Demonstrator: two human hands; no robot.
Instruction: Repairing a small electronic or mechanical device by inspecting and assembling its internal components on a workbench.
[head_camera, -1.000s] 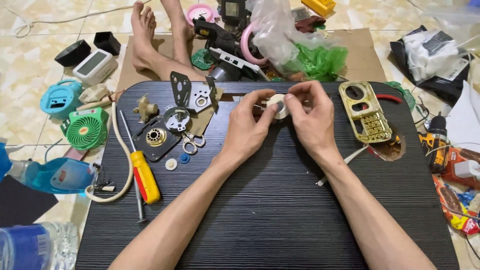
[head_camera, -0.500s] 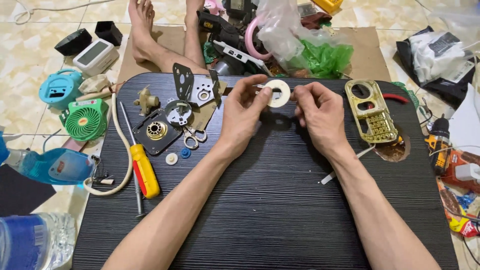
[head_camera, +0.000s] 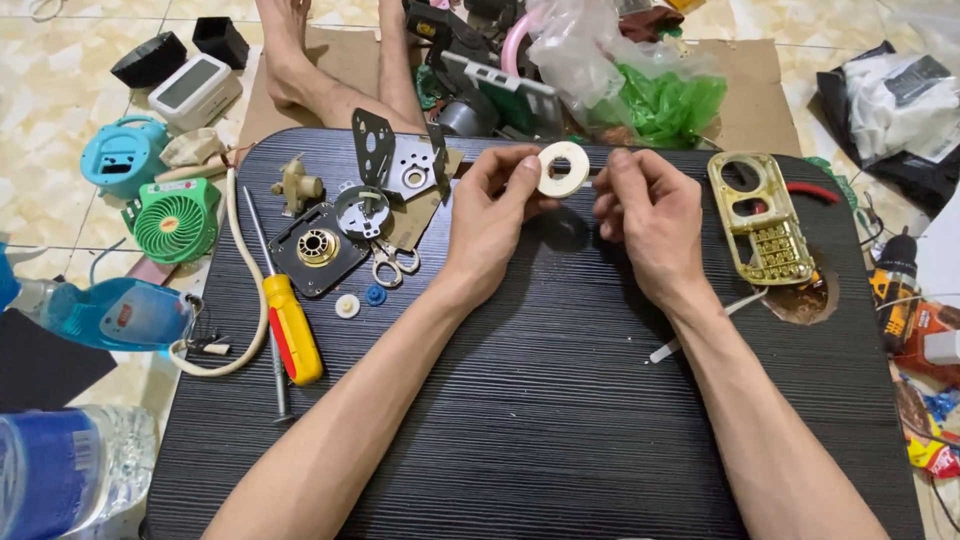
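A flat ring (head_camera: 561, 168) is sitting pinched in the left hand (head_camera: 492, 220) above the far middle of the ribbed table (head_camera: 560, 420), with the right hand (head_camera: 650, 220) hovering just beside it on the right. Left of the hands, a motor plate (head_camera: 318, 248), scissors (head_camera: 388, 265) and a screwdriver (head_camera: 288, 325) are lying on the table. A keypad frame (head_camera: 760, 215) is lying to the right. A small fan (head_camera: 172, 220) is resting on the floor, left of the table.

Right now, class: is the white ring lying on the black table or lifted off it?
Lifted. The left hand pinches the white ring above the black table; the right hand is beside it, not touching.
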